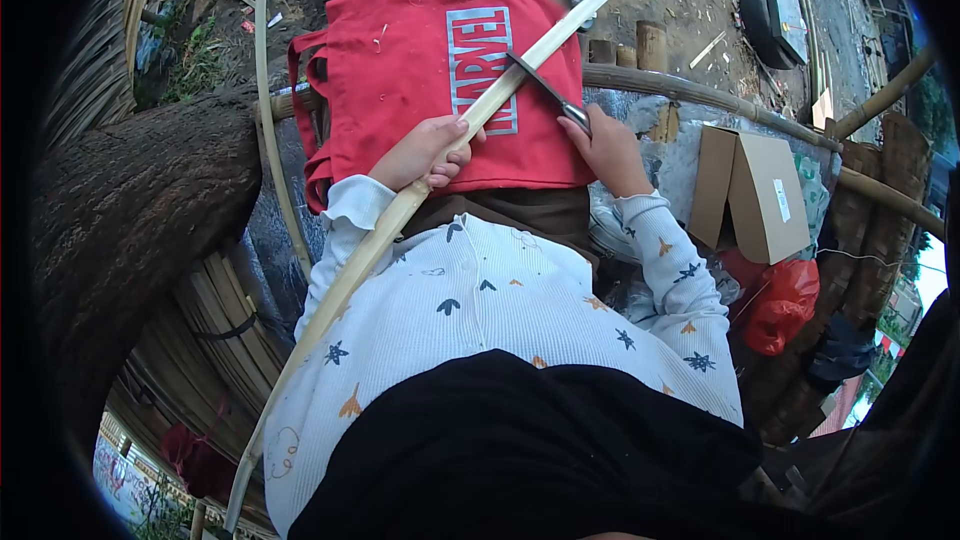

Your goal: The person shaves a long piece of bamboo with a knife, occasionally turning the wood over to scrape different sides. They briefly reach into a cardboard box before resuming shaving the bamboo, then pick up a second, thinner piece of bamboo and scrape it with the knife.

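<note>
A long pale bamboo strip (375, 240) runs slantwise across my body, from the lower left up to the top right. My left hand (432, 152) is wrapped round its middle. In my right hand (607, 148) is the dark handle of a knife (548, 90). The knife's blade points up and left, and its tip end meets the strip. Under both hands a red cloth bag (390, 70) with MARVEL lettering lies over my lap. One end of the strip reaches past the bag's top edge.
A thick tree trunk (150, 180) is at my left, near bundled strips (215, 310). Another thin strip (272, 130) leans beside the bag. To my right are a bamboo rail (700, 105), a cardboard box (765, 195) and a red plastic bag (785, 305). Sandals lie on the dirt ahead.
</note>
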